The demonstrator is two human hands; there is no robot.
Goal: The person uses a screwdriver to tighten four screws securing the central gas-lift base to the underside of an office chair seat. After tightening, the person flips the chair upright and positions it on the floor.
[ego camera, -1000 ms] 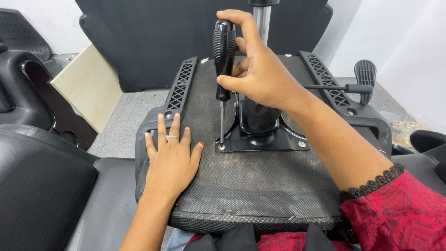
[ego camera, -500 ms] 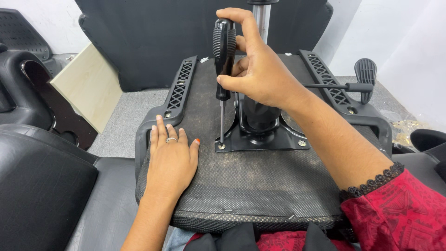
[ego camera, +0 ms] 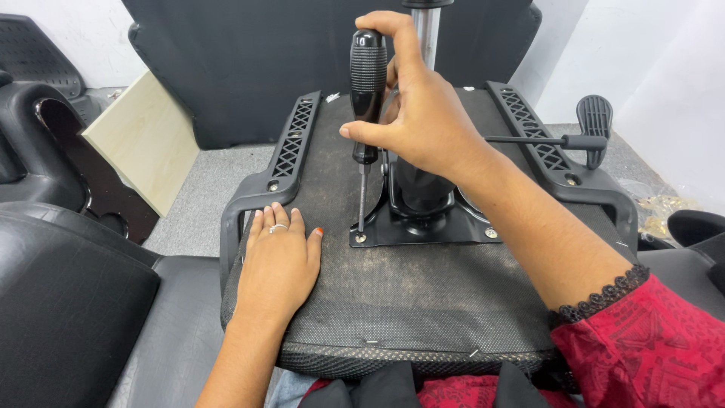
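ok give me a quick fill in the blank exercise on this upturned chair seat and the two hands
1. The right hand holds a screwdriver by its black ____.
2. The left hand lies ____ on the underside of the seat, palm down.
3. The screwdriver tip meets a screw at the front-left corner of the black metal ____.
4. A ring sits on a finger of the ____ hand.

Missing words: handle; flat; plate; left
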